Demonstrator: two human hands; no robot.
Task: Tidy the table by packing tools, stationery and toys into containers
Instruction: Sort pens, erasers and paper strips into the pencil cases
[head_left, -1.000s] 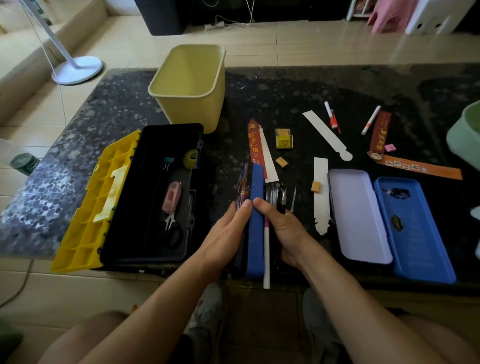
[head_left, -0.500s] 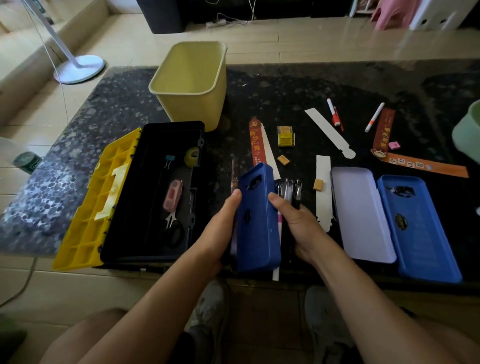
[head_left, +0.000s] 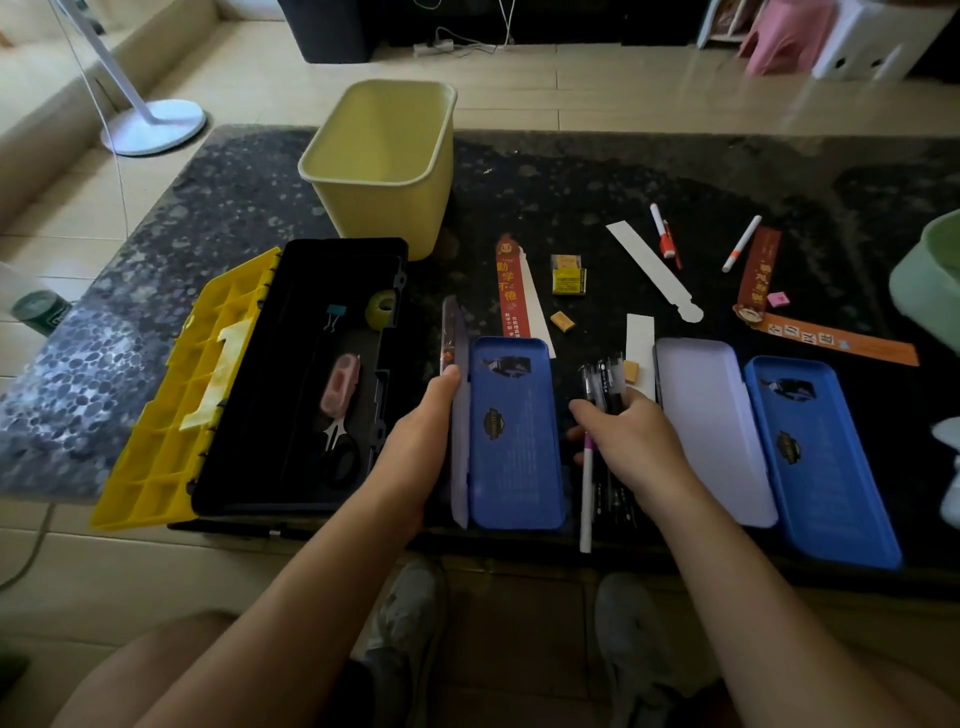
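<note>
A blue pencil case (head_left: 514, 431) lies open at the table's front edge, its tray flat. Its lid (head_left: 457, 415) stands upright on the left side, and my left hand (head_left: 421, 436) holds that lid by its outer face. Just right of the case, my right hand (head_left: 634, 447) is closed around a bundle of black pens (head_left: 605, 379). A pink-and-white pen (head_left: 587, 499) pokes out below the hand toward the edge. A second blue pencil case (head_left: 810, 457) lies open farther right with its pale lid (head_left: 711, 426) flat.
An open black toolbox (head_left: 291, 374) with a yellow lid (head_left: 171, 395) holds scissors, tape and a clip. Behind it stands a yellow bin (head_left: 384, 161). Markers (head_left: 662, 236), bookmarks (head_left: 511, 291), erasers (head_left: 562, 320) and a yellow box (head_left: 569, 275) lie scattered. A green tub (head_left: 930, 280) is at the right edge.
The blue pencil case went from standing on edge to lying open flat. My right hand left it and closed on the pens beside it. My left hand stayed on the lid.
</note>
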